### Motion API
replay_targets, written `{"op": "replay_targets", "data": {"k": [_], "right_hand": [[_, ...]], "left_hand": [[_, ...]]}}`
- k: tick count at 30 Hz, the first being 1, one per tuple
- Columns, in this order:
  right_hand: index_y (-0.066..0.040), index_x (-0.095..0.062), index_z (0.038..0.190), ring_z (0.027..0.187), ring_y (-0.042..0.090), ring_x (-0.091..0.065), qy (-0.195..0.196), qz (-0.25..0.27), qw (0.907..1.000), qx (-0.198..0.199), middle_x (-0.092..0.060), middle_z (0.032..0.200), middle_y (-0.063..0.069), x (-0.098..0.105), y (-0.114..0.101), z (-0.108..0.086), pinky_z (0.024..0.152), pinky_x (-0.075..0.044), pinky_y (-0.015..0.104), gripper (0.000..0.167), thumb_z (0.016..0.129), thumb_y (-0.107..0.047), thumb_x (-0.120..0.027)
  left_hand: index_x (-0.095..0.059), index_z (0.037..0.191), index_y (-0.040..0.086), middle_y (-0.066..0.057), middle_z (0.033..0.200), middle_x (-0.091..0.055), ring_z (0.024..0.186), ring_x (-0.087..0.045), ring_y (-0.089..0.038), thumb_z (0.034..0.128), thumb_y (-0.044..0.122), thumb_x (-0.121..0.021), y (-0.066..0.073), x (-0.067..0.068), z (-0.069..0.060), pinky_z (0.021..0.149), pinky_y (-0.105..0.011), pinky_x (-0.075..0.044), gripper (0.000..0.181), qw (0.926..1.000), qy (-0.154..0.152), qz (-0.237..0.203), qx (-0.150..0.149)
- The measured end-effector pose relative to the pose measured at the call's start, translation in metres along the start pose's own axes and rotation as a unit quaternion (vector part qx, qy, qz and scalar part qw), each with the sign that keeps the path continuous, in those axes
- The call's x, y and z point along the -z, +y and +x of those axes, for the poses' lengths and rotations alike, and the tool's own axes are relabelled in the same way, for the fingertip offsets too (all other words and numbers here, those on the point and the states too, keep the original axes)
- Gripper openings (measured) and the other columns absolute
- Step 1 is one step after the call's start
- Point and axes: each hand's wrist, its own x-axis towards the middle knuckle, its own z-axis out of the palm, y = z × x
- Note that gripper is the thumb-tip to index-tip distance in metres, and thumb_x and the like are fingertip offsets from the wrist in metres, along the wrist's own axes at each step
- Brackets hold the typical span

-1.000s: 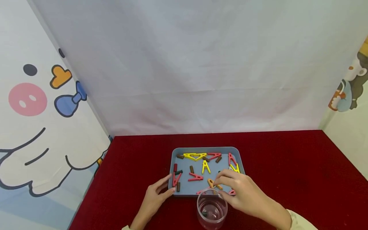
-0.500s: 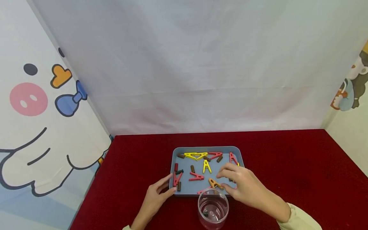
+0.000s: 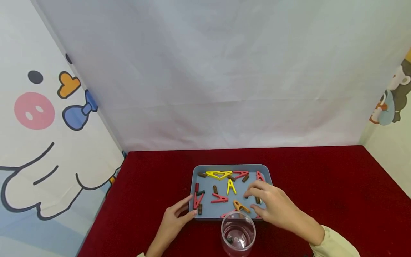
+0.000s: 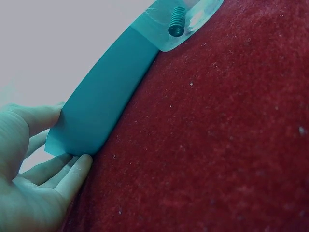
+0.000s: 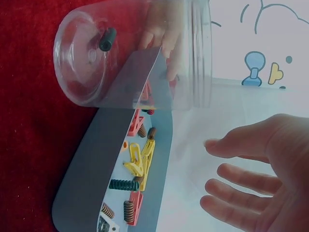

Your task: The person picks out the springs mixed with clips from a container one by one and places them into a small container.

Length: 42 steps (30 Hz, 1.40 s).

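Observation:
My left hand [image 3: 174, 216] holds the near left corner of the blue-grey tray [image 3: 208, 215]; in the left wrist view its fingertips touch the tray's wall [image 4: 106, 92]. Over the tray's right side is my right hand [image 3: 273, 205], thumb and fingers apart, nothing between them. Just by its fingertips lies a dark spring [image 3: 246, 197], mostly covered. A brown spring [image 3: 258, 200] lies under the hand, and an orange clip [image 3: 240, 206] to its left. The clear plastic jar [image 3: 238, 232] stands before the tray with a dark green spring [image 5: 107, 39] inside.
The tray also holds yellow clips [image 3: 231, 186], red clips [image 3: 219, 198] and several brown springs [image 3: 215, 189]. A dark red cloth [image 3: 154, 178] covers the table. A white curtain [image 3: 224, 89] hangs behind, and printed panels [image 3: 48, 160] stand at the sides.
My right hand has left the orange clip, which now lies in the tray, and has shifted slightly right with its fingers spread. The left hand stays at the tray's corner.

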Motion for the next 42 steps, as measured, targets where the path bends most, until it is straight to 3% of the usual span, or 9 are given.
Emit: {"op": "replay_targets", "data": {"k": [13, 26, 42], "right_hand": [[-0.014, -0.068, 0.096, 0.07, 0.004, -0.051, -0.07, 0.001, 0.995, -0.071, -0.058, 0.1, -0.002, -0.001, 0.008, 0.0, 0.057, -0.045, 0.021, 0.032, 0.069, -0.003, -0.082], [-0.008, -0.07, 0.097, 0.075, 0.013, -0.057, -0.113, -0.017, 0.9874, -0.109, -0.06, 0.102, 0.004, -0.003, 0.018, 0.002, 0.059, -0.046, 0.023, 0.03, 0.069, -0.003, -0.081], [-0.008, -0.069, 0.097, 0.082, 0.018, -0.059, -0.132, -0.013, 0.9807, -0.144, -0.061, 0.105, 0.006, -0.013, 0.03, 0.004, 0.062, -0.048, 0.027, 0.032, 0.068, -0.005, -0.083]], "left_hand": [[-0.052, 0.138, 0.02, -0.011, 0.144, -0.041, 0.123, -0.047, -0.029, 0.0839, 0.029, -0.073, 0.0, 0.0, 0.0, 0.086, -0.028, -0.048, 0.059, 1.0, -0.001, -0.005, 0.004], [-0.054, 0.136, 0.02, -0.01, 0.143, -0.043, 0.122, -0.048, -0.03, 0.0832, 0.029, -0.074, 0.001, 0.0, 0.0, 0.087, -0.03, -0.048, 0.057, 0.9999, 0.003, 0.003, 0.016], [-0.05, 0.139, 0.018, -0.011, 0.144, -0.041, 0.124, -0.046, -0.032, 0.0852, 0.027, -0.072, 0.0, 0.002, 0.0, 0.089, -0.035, -0.047, 0.059, 0.9998, -0.009, -0.015, 0.007]]}}
